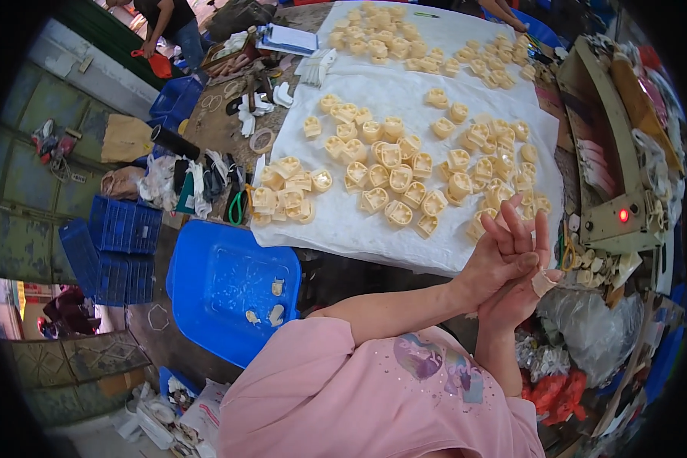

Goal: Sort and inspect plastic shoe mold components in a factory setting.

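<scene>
Beside white sheeting [328, 240], left hand [481, 267] pressed against right hand [514, 304], grip unclear, cream parts [459, 187], long axes pointing various ways

See blue crates [124, 223] stacked at the left, a black tube [175, 142] beyond them, and a clipboard [286, 38] farther off. Note at the right a machine [611, 232] with its red light [624, 215] lit, and clear plastic [597, 334] near red plastic [563, 397].
</scene>
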A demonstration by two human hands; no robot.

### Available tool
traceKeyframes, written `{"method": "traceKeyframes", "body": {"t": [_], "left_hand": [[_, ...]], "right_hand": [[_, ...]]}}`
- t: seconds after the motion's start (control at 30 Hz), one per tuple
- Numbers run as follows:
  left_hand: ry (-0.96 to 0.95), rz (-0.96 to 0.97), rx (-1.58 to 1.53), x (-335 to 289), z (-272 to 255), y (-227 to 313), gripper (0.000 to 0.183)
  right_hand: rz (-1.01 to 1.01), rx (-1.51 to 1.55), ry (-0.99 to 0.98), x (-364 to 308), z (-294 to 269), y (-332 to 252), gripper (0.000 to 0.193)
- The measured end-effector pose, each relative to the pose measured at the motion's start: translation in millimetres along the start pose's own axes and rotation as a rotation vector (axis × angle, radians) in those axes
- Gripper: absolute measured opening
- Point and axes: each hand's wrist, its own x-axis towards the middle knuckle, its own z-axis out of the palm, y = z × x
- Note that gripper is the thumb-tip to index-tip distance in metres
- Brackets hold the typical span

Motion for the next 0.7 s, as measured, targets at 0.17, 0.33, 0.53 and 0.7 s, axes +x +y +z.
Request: {"method": "traceKeyframes", "body": {"t": [0.17, 0.33, 0.53, 0.7], "left_hand": [[-0.024, -0.015, 0.035, 16.1, -18.2, 20.4, 0.104], [0.035, 0.067, 0.149, 15.9, -25.5, 22.5, 0.101], [-0.054, -0.157, 0.054, -6.2, -18.7, 10.8, 0.091], [-0.099, -0.305, 0.179, -35.8, -57.2, -34.3, 0.091]], "right_hand": [[-0.209, 0.655, -0.009, -4.4, 19.7, 16.0, 0.025], [0.202, -0.252, -0.151, -15.0, 28.9, -30.2, 0.073], [0.111, 0.029, -0.274, 4.1, 16.4, -36.6, 0.071], [-0.066, 0.205, -0.369, 34.4, 36.1, -89.5, 0.076]]}}
